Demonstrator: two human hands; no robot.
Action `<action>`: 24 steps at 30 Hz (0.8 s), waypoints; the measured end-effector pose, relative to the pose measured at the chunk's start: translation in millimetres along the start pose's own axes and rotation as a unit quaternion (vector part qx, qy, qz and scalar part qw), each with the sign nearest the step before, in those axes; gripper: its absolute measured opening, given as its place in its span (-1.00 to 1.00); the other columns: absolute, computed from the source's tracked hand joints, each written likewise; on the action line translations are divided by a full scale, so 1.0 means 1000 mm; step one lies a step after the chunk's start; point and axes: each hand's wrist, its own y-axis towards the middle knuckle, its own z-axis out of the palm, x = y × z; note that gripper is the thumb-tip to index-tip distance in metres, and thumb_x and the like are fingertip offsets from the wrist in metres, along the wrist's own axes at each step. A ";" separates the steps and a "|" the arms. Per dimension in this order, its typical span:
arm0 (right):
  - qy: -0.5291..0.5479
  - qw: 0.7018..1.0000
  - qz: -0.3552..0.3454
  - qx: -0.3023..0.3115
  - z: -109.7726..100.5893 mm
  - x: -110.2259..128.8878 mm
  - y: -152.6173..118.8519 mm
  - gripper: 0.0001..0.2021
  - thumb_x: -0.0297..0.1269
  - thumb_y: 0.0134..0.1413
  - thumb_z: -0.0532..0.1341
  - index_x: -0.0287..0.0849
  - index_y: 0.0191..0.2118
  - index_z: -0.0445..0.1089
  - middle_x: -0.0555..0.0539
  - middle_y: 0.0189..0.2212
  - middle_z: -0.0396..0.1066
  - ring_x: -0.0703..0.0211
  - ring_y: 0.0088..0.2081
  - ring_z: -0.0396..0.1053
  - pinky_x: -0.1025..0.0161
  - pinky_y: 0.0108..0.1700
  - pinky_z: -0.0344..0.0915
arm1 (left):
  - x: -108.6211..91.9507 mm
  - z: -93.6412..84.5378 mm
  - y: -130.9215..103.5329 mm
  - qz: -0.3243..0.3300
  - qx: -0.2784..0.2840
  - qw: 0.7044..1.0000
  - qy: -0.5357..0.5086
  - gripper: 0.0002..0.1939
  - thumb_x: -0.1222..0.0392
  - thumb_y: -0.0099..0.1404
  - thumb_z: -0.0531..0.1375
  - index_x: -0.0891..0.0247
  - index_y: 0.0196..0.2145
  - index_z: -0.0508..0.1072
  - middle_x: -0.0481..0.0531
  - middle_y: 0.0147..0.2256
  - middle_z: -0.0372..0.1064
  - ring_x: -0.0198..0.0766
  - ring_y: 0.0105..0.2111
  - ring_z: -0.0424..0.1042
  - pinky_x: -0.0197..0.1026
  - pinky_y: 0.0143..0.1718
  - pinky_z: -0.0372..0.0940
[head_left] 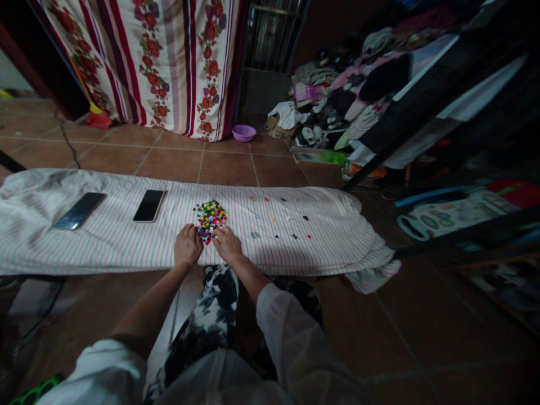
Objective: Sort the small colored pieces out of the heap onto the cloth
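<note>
A pile of small pieces (212,214) in many colours lies on the striped cloth in front of me. My left hand (188,245) rests at the pile's lower left edge, its fingers curled together; whether anything is between them is hidden. From the right, my right hand (228,244) reaches into the pile's lower edge, fingertips drawn together among the pieces. What they hold, if anything, is too small to make out. To the right, single pieces and tiny groups sit apart in loose rows, among them an orange piece (266,199), a black group (305,217) and a red piece (309,236).
The striped cloth (337,247) covers a long, narrow surface. Two phones, a dark phone (80,211) and a black phone (149,206), lie left of the pile. Beyond are a purple basin (243,133), a floral curtain (177,67) and heaped clothes (337,95).
</note>
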 end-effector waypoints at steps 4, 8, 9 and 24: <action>0.035 0.999 -0.022 -0.032 0.006 -0.008 0.000 -0.84 -0.30 0.21 0.12 -0.02 -0.13 0.40 -0.03 -0.12 0.34 0.20 -0.12 0.33 0.31 -0.12 0.25 | 0.000 0.000 0.000 -0.002 0.003 1.000 -0.001 -0.69 0.25 0.30 -0.07 0.36 -0.09 0.36 0.30 -0.02 0.36 -0.04 0.09 0.28 0.02 0.12 0.19; 0.073 0.994 -0.049 -0.067 0.013 -0.017 -0.001 -0.84 -0.39 0.16 0.11 -0.07 -0.16 0.37 -0.03 -0.17 0.38 0.20 -0.12 0.32 0.29 -0.07 0.25 | 0.001 0.001 -0.001 0.005 -0.003 1.000 0.007 -0.68 0.24 0.29 -0.06 0.36 -0.09 0.37 0.29 -0.03 0.37 -0.03 0.09 0.29 0.03 0.12 0.19; 0.080 0.993 -0.053 -0.073 0.014 -0.018 -0.002 -0.83 -0.41 0.15 0.11 -0.08 -0.17 0.37 -0.03 -0.19 0.39 0.20 -0.12 0.33 0.29 -0.07 0.25 | 0.001 0.001 -0.001 0.007 -0.004 1.000 0.009 -0.68 0.24 0.30 -0.06 0.36 -0.09 0.37 0.29 -0.03 0.37 -0.02 0.08 0.29 0.03 0.11 0.19; 0.135 0.979 -0.032 -0.148 0.016 -0.058 -0.028 -0.79 -0.37 0.17 0.09 -0.09 -0.13 0.41 -0.06 -0.24 0.45 0.18 -0.16 0.39 0.27 -0.06 0.28 | 0.001 -0.002 0.000 0.007 0.015 1.000 0.013 -0.66 0.23 0.29 -0.08 0.38 -0.10 0.37 0.34 -0.02 0.36 0.00 0.08 0.28 0.02 0.10 0.19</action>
